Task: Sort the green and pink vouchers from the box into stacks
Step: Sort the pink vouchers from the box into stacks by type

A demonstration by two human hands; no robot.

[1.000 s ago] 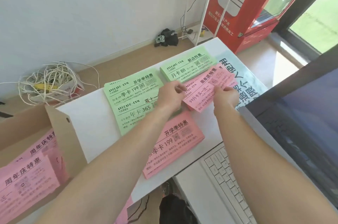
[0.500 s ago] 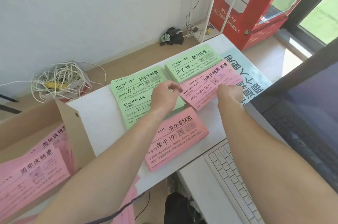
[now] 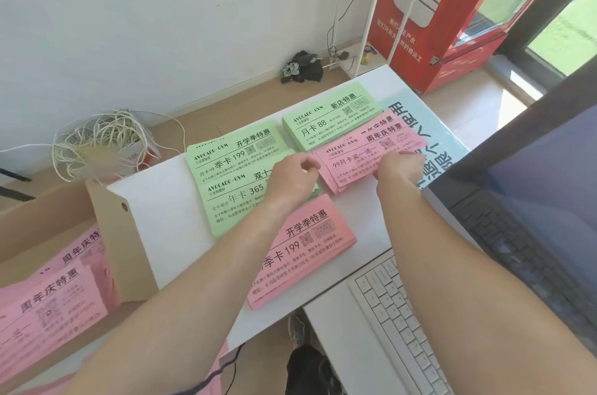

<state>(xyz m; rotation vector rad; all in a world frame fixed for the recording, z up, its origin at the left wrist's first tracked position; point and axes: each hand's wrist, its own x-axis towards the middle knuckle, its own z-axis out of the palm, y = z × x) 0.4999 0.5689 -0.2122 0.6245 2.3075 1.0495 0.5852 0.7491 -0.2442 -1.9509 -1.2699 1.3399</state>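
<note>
My left hand [image 3: 292,175] has curled fingers pinching the left edge of the top pink voucher on the right pink stack [image 3: 361,149]. My right hand [image 3: 399,167] grips that stack's near right edge. Three green stacks lie on the white table [image 3: 155,220]: one at the back left [image 3: 232,149], one in front of it [image 3: 232,204] partly under my left wrist, and one at the back right [image 3: 329,117]. A second pink stack [image 3: 307,249] lies nearer me under my left forearm. The cardboard box [image 3: 126,243] at the left holds more pink vouchers [image 3: 48,304].
A white keyboard [image 3: 397,314] and a dark monitor [image 3: 533,217] stand at the near right. A light blue printed sheet [image 3: 429,123] lies beyond the pink stack. On the floor behind the table are coiled white cable [image 3: 100,139] and a red cooler [image 3: 452,7].
The pink voucher held in both hands has come down flat onto the right pink stack. Both hands stay at its edges. The view has shifted slightly.
</note>
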